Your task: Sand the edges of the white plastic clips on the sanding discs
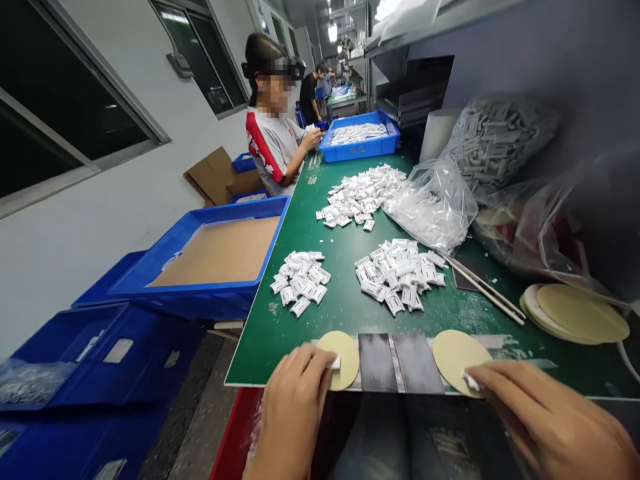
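My left hand (299, 393) pinches a small white plastic part (335, 363) over the left round yellowish sanding disc (346, 347). At the right, my right hand (545, 407) grips another white plastic part (471, 381) against the right sanding disc (457, 350). Between the two discs lie dark grey abrasive sheets (377, 360) along the table's front edge. Beyond my hands are a smaller pile of white parts (301, 280) and a larger pile of white parts (397, 273). My fingers hide most of both held parts.
Farther back on the green table (260, 347) are a big heap of parts (363, 190), a clear bag (435, 207) and a blue bin (360, 153). Chopsticks (485, 290) and spare discs (580, 313) lie right. Blue crates (200, 293) stand left. A co-worker (275, 133) handles parts.
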`<state>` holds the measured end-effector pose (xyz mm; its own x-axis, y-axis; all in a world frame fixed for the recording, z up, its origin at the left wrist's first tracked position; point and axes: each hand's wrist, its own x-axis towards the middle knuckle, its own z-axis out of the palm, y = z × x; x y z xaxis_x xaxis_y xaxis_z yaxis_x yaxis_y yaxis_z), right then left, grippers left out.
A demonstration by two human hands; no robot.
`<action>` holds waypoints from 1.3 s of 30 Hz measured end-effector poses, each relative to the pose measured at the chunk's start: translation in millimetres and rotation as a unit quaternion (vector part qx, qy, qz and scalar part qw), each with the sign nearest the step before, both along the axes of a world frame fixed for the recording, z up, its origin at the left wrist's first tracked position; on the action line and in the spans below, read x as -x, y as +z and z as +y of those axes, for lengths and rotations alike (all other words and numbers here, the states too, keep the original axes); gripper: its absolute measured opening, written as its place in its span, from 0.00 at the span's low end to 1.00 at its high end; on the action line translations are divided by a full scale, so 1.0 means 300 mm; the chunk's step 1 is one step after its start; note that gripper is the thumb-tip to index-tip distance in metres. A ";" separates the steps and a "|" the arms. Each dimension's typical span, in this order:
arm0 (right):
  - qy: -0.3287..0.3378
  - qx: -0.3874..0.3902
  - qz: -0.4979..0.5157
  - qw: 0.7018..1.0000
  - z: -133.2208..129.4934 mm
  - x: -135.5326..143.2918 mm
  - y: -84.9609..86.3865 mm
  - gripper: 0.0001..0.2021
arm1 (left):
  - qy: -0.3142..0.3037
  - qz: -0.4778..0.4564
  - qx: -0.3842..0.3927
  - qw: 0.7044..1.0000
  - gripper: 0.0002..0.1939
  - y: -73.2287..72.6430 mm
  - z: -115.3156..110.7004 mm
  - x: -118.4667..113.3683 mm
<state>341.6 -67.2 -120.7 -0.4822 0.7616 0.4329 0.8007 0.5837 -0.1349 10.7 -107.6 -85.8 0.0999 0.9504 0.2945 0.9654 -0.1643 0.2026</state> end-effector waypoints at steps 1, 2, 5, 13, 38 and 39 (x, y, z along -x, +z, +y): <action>-0.003 0.003 -0.003 1.000 0.000 0.001 0.002 0.13 | -0.001 0.001 -0.002 1.000 0.07 -0.001 -0.001 -0.001; -0.006 0.008 -0.006 1.000 0.000 0.004 0.006 0.13 | 0.004 0.004 -0.003 1.000 0.07 -0.002 -0.001 -0.002; -0.005 0.023 -0.008 1.000 0.002 0.024 0.031 0.09 | 0.028 0.004 0.022 0.999 0.06 0.005 0.004 -0.008; -0.025 0.060 0.012 0.998 -0.016 0.047 0.064 0.08 | 0.013 -0.069 0.077 0.995 0.09 0.024 0.009 0.006; -0.044 0.063 0.092 0.993 -0.049 0.089 0.113 0.08 | 0.000 -0.077 0.035 0.996 0.07 0.046 -0.017 0.017; -0.053 0.063 0.079 0.993 -0.038 0.073 0.108 0.08 | 0.015 -0.066 0.034 0.997 0.06 0.038 -0.011 0.029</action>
<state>319.6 -78.6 -88.4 -0.3302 0.8569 0.3959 0.8192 0.4685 -0.3308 1.9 -110.9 -74.5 0.0358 0.9707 0.2375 0.9339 -0.1171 0.3379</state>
